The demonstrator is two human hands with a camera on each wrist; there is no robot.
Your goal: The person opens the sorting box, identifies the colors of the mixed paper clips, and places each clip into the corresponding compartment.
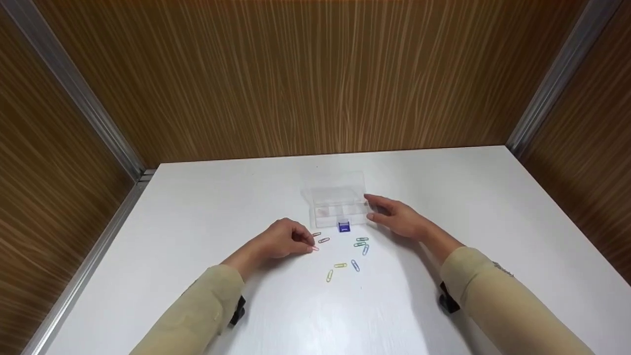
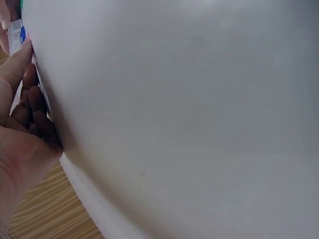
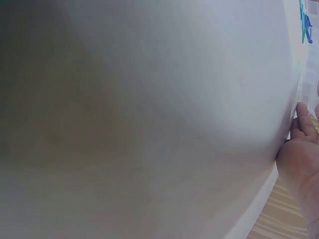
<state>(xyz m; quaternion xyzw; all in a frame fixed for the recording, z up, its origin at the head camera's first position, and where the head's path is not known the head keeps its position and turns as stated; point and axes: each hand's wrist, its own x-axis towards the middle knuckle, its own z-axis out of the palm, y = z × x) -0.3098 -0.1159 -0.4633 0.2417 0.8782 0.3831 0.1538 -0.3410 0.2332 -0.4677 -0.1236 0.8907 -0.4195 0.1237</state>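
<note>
My left hand pinches a pink paper clip between thumb and fingers, close to the tabletop. Just beyond it lie two red paper clips. A clear plastic box stands with its lid raised and a blue latch at its front. Something reddish shows faintly in its left compartment. Against the box's right end rests my right hand, thumb near the front corner and index finger farther back, both fairly straight. The right wrist view shows only part of this hand.
Green paper clips and a blue paper clip lie before the box's right side. Nearer me are yellow paper clips and another blue paper clip. Wood-patterned panels border the white table.
</note>
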